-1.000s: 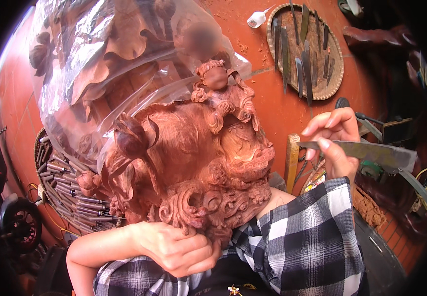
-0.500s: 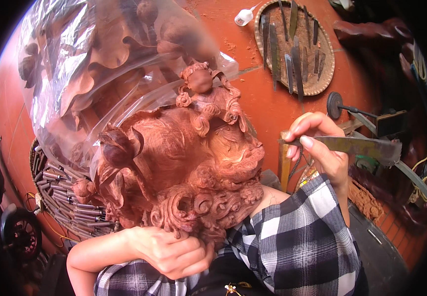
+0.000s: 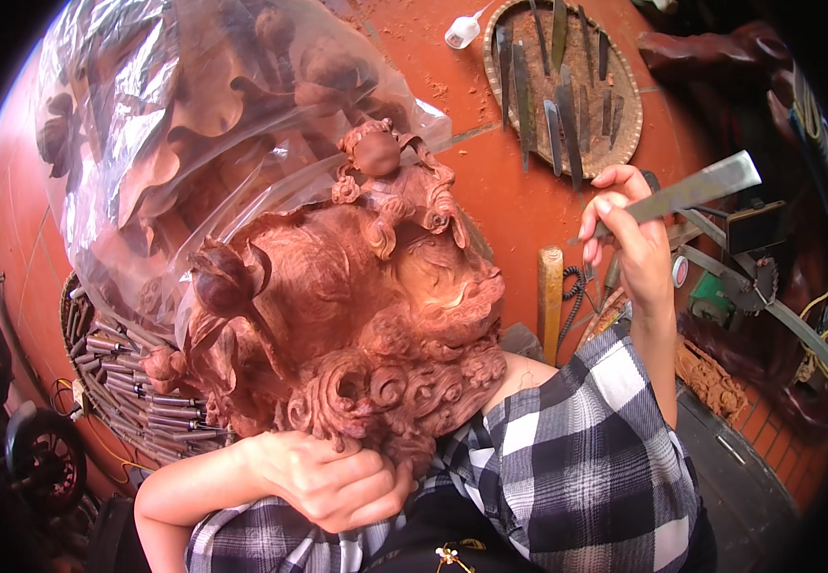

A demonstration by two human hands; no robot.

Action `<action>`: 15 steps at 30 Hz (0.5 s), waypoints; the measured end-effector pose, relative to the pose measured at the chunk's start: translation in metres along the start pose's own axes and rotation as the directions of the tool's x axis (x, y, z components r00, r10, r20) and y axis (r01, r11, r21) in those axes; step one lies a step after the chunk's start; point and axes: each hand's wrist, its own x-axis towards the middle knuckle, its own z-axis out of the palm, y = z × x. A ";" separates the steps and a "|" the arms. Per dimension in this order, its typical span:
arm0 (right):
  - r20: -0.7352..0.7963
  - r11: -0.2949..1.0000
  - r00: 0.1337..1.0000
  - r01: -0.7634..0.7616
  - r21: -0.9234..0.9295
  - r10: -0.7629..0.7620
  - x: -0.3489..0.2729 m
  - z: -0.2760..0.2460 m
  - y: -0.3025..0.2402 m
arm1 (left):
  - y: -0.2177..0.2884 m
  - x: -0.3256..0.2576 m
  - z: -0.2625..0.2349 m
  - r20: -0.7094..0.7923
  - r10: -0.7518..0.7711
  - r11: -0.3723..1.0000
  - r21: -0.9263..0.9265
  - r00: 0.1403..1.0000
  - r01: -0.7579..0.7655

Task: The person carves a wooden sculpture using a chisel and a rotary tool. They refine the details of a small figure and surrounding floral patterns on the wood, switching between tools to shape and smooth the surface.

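A reddish-brown wood carving [image 3: 313,263] fills the middle, with swirling curls along its near side, a bud on its left and a small figure [image 3: 399,186] on its far edge. My left hand [image 3: 342,482] is closed at the carving's near lower edge, its fingers curled against the curls; the fingertips are hidden. Off to the right, my right hand [image 3: 641,244] pinches a long flat steel blade [image 3: 696,189] near its narrow end. The blade's wide bright end points up and to the right. It is apart from the carving.
Clear plastic sheeting [image 3: 242,124] drapes the carving's far left part. A round woven tray [image 3: 632,134] of flat blades lies far right, beside a small white bottle [image 3: 462,32]. Many wooden-handled tools fill a basket [image 3: 70,329] at left. A wooden post [image 3: 549,301] stands right of the carving.
My right hand has risen slightly away from me, and the blade has swung from nearly level to tilted upward at its wide end. My left hand has stayed on the carving.
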 end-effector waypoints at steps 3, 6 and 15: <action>-0.126 0.994 0.990 -0.069 -0.090 0.057 0.011 -0.033 0.017 | -0.005 0.000 0.003 -0.014 0.018 0.999 -0.033 1.000 -0.018; -0.257 0.982 0.961 -0.141 -0.129 0.104 0.022 -0.069 0.048 | -0.008 0.003 0.004 0.003 0.029 0.997 -0.070 1.000 -0.029; -0.440 0.679 0.882 -0.429 -0.596 0.171 0.086 -0.124 0.112 | -0.008 0.011 -0.003 0.048 0.031 0.999 -0.028 0.998 -0.029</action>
